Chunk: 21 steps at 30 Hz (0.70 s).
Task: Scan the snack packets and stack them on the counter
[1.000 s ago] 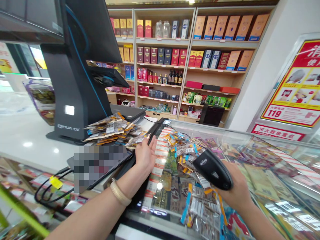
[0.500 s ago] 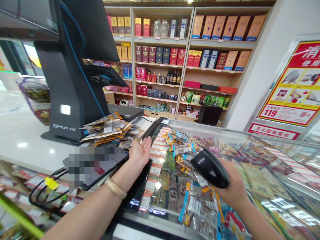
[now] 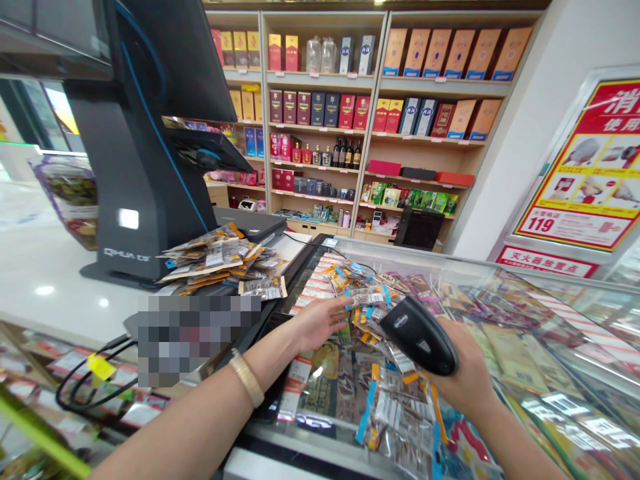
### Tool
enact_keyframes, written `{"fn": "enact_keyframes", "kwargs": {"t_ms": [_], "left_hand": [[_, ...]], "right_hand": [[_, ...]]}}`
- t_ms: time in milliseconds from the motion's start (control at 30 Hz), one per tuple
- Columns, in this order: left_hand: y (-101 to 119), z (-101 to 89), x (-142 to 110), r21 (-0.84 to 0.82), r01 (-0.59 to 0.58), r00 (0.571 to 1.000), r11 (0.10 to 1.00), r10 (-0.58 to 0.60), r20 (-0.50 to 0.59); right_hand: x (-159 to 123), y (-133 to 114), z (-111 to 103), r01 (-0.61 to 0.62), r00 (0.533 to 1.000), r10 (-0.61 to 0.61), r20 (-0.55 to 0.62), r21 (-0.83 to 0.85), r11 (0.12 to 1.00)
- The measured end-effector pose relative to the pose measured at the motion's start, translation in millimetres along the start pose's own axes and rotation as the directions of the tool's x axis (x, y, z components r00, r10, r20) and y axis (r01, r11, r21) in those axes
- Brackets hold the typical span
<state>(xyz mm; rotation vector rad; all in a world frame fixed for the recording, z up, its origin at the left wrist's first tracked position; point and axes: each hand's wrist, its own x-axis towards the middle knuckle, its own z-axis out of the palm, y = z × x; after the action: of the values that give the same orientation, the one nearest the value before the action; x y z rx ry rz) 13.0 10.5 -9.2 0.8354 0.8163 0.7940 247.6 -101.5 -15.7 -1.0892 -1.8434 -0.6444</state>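
1. While a black scanner (image 3: 419, 335) is gripped in the right hand (image 3: 463, 373), fingers wrapped around its handle, its window is kept pointed down and left at the loose packets (image 3: 380, 373) spread on the glass counter (image 3: 525, 347); that angle seems suited to reading a barcode as each packet is brought under it.
2. Just beside the scanner, the left hand (image 3: 320, 322) is stretched over the same spread with fingers apart and nothing clamped; its fingertips are laid on or just above a packet with a blue strip (image 3: 367, 298), and whether contact is made cannot be told.
3. A gold bracelet (image 3: 247, 378) is worn on the left wrist.
4. Left of the hands, a second heap of packets (image 3: 220, 260) is kept well apart from the loose spread, at the foot of the black till stand (image 3: 145, 200); 2 separate groups are thus formed. Letters are printed on the stand's base, too blurred to be read with certainty.
5. Black cables (image 3: 90, 393) with a yellow tag (image 3: 100, 366) are run out below a pixelated patch.
6. Further right, a red and yellow poster (image 3: 590, 173) is propped upright, on which "119" can be read.
7. Farthest back, wooden shelves (image 3: 370, 120) are filled with boxed goods and bottles, faces turned outward; their labels are too small to be read.
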Motion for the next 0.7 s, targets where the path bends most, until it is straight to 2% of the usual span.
{"fn": "enact_keyframes", "kwargs": {"t_ms": [67, 200, 300, 400, 467, 567, 700], "left_hand": [[-0.1, -1.1, 2.6, -0.042, -0.051, 0.998, 0.998, 0.050, -0.037], [2.5, -6.3, 5.3, -0.046, -0.187, 0.964, 0.981, 0.174, -0.201], [3.9, -9.1, 5.3, -0.018, -0.202, 0.940, 0.979, 0.189, -0.284], [3.6, -8.9, 3.7, -0.004, -0.182, 0.959, 0.983, 0.176, -0.220], [2.7, -7.7, 2.0, 0.014, -0.233, 0.961, 0.972, 0.232, -0.150], [1.2, -5.1, -0.8, 0.039, -0.363, 0.926, 0.931, 0.365, -0.094], [0.2, -0.6, -5.0, 0.045, -0.447, 0.892, 0.893, 0.449, -0.047]], "right_hand": [[0.6, -0.4, -0.4, -0.001, 1.000, 0.001, -0.003, -0.001, 1.000], [2.0, -1.4, -0.7, 0.015, 1.000, -0.015, -0.011, -0.016, 1.000], [2.5, -2.0, -0.3, 0.026, 1.000, -0.026, -0.002, -0.022, 0.999], [2.3, -2.3, 0.1, 0.016, 1.000, -0.016, 0.002, -0.017, 1.000], [2.0, -2.1, 0.1, 0.011, 1.000, -0.011, -0.004, -0.022, 1.000], [1.2, -1.0, 0.2, 0.005, 1.000, -0.005, -0.020, -0.025, 1.000], [0.3, 0.7, 0.4, -0.005, 0.999, 0.004, -0.034, -0.017, 1.000]]}}
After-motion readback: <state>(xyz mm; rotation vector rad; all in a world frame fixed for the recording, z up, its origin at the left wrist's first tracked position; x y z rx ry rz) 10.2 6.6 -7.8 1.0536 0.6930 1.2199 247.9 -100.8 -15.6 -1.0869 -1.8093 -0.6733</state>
